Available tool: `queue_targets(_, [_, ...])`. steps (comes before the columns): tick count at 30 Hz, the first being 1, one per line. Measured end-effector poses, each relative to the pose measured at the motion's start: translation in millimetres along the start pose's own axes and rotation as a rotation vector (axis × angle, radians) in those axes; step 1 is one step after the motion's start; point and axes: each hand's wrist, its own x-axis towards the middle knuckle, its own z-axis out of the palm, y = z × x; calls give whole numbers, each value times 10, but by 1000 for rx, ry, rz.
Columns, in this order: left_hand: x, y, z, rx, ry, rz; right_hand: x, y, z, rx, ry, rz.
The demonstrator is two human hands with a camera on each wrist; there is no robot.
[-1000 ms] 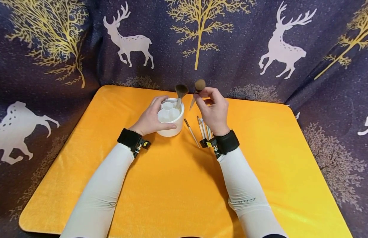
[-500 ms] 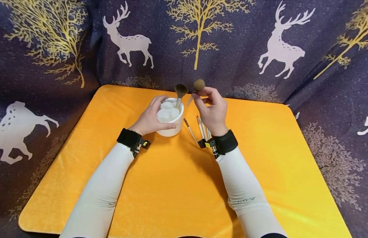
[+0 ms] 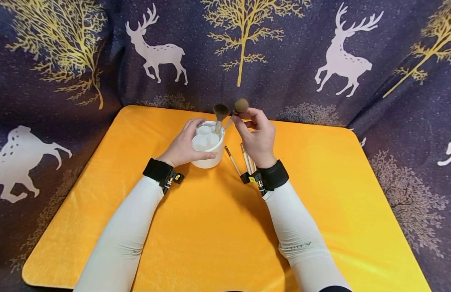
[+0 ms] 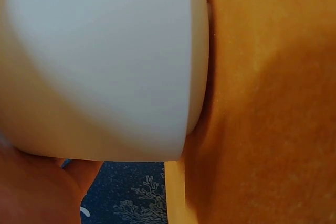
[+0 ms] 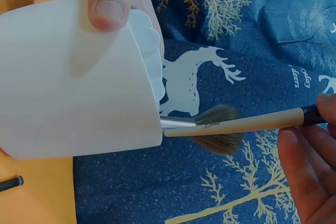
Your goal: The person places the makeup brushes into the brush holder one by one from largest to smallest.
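Note:
My left hand (image 3: 181, 145) holds a white round brush holder (image 3: 211, 160), thumb along its near side and fingers around the far side. Its top is divided into small compartments, and a dark fluffy makeup brush (image 3: 221, 111) stands in the right one. My right hand (image 3: 260, 136) pinches a second makeup brush (image 3: 241, 106) close below its bristles, bristles up. In the right wrist view, the pale wooden handle (image 5: 247, 125) of this brush points at the holder's rim, its tip right at the edge. The left wrist view is mostly filled by the holder's wall (image 4: 115, 66).
Several thin brushes lie on the orange table (image 3: 196, 235) right of the holder, one slim brush (image 3: 231, 159) apart from the others. My right wrist and its strap partly cover them. A dark curtain (image 3: 283, 52) with deer and trees hangs behind the table.
My right hand has moved slightly left with its makeup brush, bringing the handle tip from beside the holder to its rim. My left hand and the holder have stayed in place.

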Motion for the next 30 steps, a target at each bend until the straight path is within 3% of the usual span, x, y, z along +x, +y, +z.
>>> queue_targets(11, [-1, -10, -1, 2, -5, -1, -21, 25, 58, 31, -3, 11])
queue_targets(30, [2, -11, -4, -3, -7, -1, -89, 105, 150, -75, -94, 41])
